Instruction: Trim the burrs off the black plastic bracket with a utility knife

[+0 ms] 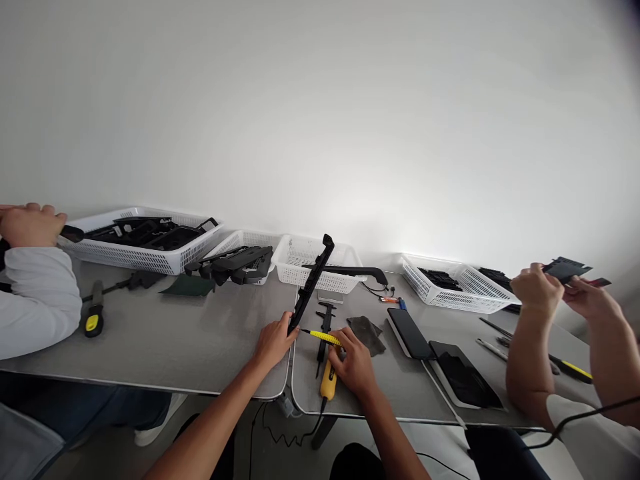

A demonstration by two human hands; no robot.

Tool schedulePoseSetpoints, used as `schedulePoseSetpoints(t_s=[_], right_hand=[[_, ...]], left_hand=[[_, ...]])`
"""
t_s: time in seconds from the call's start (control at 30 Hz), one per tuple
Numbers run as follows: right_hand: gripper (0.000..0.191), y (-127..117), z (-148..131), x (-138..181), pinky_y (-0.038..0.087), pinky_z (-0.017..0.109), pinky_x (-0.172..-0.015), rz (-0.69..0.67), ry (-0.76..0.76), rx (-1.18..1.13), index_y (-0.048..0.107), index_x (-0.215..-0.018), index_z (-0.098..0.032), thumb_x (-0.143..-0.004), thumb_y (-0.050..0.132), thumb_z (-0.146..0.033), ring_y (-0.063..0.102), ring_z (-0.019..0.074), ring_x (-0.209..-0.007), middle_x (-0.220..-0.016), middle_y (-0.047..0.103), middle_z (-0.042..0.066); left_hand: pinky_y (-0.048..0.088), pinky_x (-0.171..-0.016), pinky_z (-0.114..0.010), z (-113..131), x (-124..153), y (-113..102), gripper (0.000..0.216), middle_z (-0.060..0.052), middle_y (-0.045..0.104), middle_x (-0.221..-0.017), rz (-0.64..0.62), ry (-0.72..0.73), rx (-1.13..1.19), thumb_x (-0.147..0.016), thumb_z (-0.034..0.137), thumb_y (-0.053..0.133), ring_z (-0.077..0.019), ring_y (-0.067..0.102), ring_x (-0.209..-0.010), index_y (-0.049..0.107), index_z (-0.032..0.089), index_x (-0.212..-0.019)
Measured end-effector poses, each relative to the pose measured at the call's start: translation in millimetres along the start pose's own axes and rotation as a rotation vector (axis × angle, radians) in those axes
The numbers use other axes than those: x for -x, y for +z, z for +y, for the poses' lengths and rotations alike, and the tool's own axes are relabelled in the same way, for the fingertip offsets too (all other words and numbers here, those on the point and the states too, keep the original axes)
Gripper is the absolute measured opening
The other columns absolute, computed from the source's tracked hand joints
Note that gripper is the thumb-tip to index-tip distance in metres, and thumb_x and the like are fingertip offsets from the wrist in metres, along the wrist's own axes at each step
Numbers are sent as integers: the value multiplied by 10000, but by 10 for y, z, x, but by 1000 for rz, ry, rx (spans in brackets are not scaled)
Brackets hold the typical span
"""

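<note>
My left hand [274, 341] grips the lower end of a long black plastic part [313, 280] that stands tilted up from the grey table [200, 333]. My right hand [354, 360] is closed on a yellow utility knife [323, 337], its tip pointing left at the base of the part. A black caliper [324, 330] and a yellow-handled tool [328, 380] lie under my right hand, beside a dark cloth [367, 332].
White baskets [145, 257] [300, 267] [460, 293] with black parts line the wall. A phone [410, 333] and a black tray [465, 380] lie at the right. A person at the right holds a black piece [565, 269]. Another person's sleeve [35, 300] is at the left, near a yellow-marked tool [93, 310].
</note>
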State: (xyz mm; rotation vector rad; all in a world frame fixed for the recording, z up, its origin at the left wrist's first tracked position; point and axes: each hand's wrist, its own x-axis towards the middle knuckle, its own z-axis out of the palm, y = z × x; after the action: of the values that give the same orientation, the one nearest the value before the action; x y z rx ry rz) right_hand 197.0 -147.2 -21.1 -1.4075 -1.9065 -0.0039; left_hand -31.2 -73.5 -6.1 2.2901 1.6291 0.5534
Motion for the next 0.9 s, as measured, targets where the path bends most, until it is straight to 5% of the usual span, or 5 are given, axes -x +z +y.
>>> schedulePoseSetpoints(t_s=[0.33,0.9], right_hand=[[219,22,30,2,439,246,-664,9,41,25,674,-1106,-205,-946,528,-237,620,164,-763,-944,640,46],[243,147,123,-16,541,261,-665,-13,58,47,631,-1215,-257,-1085,473,-387,704,188,-837,-1068,689,63]], left_hand=[[316,-582,-287,-5,0,0,269,-22,700,-806,32,-36,60,-986,302,526,-233,674,-718,574,204,-1231],[337,-581,-290,-19,28,-37,513,-29,685,-735,23,-15,119,-1039,537,394,-255,677,-697,566,183,-1367]])
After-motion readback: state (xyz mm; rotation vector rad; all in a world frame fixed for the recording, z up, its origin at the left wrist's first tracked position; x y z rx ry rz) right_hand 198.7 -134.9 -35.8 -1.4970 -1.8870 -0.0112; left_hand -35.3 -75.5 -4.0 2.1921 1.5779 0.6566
